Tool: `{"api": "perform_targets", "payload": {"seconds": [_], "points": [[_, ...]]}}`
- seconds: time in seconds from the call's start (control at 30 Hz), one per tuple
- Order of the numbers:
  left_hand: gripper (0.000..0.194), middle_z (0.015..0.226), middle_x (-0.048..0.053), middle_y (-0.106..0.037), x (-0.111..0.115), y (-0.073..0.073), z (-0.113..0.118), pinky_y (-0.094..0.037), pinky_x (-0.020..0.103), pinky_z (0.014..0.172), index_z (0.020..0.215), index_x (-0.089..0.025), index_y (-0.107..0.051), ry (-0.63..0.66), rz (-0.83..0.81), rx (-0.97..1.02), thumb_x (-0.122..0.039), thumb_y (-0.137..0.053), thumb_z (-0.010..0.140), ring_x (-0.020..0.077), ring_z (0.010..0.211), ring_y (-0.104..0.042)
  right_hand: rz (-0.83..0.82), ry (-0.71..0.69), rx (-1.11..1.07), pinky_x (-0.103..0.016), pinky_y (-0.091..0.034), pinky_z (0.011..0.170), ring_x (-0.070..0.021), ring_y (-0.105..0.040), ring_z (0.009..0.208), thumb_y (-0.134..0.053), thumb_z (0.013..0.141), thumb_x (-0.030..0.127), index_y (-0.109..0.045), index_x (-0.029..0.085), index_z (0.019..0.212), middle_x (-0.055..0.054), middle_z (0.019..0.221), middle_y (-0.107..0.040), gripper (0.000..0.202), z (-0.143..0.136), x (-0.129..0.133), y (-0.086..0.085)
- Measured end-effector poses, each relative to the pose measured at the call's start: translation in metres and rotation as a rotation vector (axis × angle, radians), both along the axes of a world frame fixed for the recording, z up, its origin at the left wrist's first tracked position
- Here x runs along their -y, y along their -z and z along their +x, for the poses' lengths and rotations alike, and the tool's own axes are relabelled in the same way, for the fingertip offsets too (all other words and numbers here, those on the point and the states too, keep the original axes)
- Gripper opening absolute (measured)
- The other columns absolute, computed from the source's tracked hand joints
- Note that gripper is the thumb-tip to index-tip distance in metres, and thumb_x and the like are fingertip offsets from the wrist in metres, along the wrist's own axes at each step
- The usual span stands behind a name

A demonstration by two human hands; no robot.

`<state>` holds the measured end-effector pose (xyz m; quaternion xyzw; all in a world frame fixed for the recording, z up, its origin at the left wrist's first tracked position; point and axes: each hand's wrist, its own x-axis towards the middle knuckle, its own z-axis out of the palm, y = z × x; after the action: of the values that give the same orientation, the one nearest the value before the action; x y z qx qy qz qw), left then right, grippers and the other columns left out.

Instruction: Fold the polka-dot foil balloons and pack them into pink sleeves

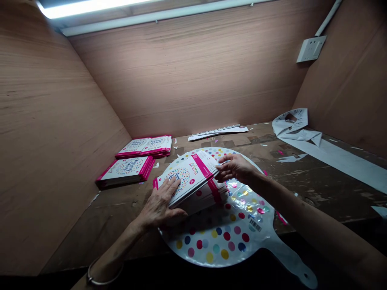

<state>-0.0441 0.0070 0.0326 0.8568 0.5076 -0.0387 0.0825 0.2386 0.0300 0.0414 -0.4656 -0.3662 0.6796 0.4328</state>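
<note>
Packets of white card with magenta bands and multicoloured dotted print (pixel 198 169) lay in an uneven pile on a large, round, glossy white paddle with coloured dots (pixel 211 237), near the middle of the brown, scuffed worktop (pixel 127 205). The upper packets sat tilted over the lower ones, whose faces were mostly hidden.

The left hand (pixel 160 201) rested on the pile, its spread fingers covering part of the printed circle, so that only a little of its lettering could be read, while "prima" showed clear. Its thumb stood apart from the fingers along the near side; whether that grip clamped the upper packets, I could not tell. The right hand (pixel 234 167) had curled fingertips at the pile's right edge. Its thumb was hard to make out, and I could not tell whether this grip was pinching a packet or merely touching the edges.

Dark shadow swallowed the worktop's near edge, beyond which the paddle's lower part seemed to reach. The small print beside its black-and-white barcode label (pixel 254 225) was too small to read. Both forearms were cut off by the frame, as was the slim, silvery bangle (pixel 89 278) on the left one. At right, a long, white paper strip (pixel 341 161) ran out of view.
</note>
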Motion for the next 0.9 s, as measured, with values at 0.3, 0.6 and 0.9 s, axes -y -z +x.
{"api": "perform_targets", "payload": {"seconds": [0.3,0.6,0.9], "points": [[0.081,0.146,0.011,-0.020,0.004,0.009,0.001,-0.025,0.051,0.106,0.142,-0.014,-0.020,0.008,0.126,0.049,-0.002,-0.039,0.064,0.0313,0.134,-0.016,0.139,-0.032,0.009,-0.034,-0.057,0.050,-0.0221,-0.065,0.050,-0.066,0.069,0.007,-0.049,0.013,0.082,-0.005,0.051,-0.063,0.022,-0.008,-0.012,-0.019],[0.074,0.132,0.008,-0.047,0.004,-0.008,-0.013,-0.026,0.040,0.109,0.142,-0.014,-0.019,0.027,0.140,0.315,-0.003,-0.032,0.070,0.0221,0.126,-0.037,0.274,0.041,0.246,-0.024,-0.052,0.046,-0.0143,-0.062,0.052,-0.065,0.075,0.022,-0.056,0.013,0.080,-0.006,0.068,-0.065,0.013,-0.003,-0.016,-0.012],[0.038,0.096,0.009,-0.066,0.010,-0.042,-0.049,-0.052,0.031,0.078,0.100,-0.011,-0.058,-0.522,0.182,0.943,-0.039,-0.053,0.076,0.0249,0.088,-0.061,0.245,0.015,0.619,-0.018,-0.039,0.041,-0.0112,-0.053,0.054,-0.067,0.065,0.029,-0.061,0.014,0.070,-0.002,0.062,-0.058,0.017,0.015,-0.018,0.058]]}}
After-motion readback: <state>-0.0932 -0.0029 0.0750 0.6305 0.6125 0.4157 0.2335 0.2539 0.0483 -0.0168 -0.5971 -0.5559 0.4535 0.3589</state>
